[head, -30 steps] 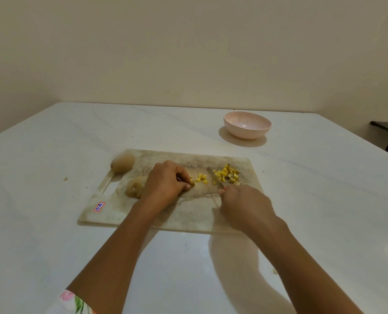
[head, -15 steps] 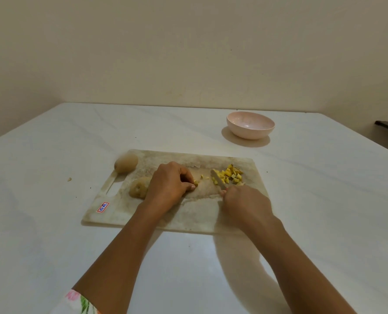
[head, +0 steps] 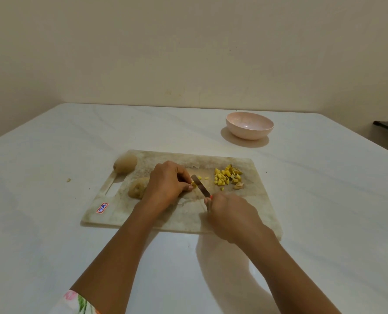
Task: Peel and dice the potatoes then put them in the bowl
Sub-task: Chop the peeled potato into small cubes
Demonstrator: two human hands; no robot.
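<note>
Swinging the knife (head: pixel 201 185) back from the dice pile (head: pixel 227 176) near the board's (head: pixel 188 220) far-right corner, my right hand (head: pixel 231 214) grips it; my left hand (head: pixel 165 184) pinches the remaining potato piece (head: pixel 193 184) mid-board. More cutting before the bowl (head: pixel 249 125).

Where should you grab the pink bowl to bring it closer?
Probably by its near rim: the pink bowl stands upright and open, with nothing seen inside, so a thumb can hook over the edge and fingers cup the rounded wall. Come from the right of the cutting board, so the arm does not pass over the diced potato.
</note>
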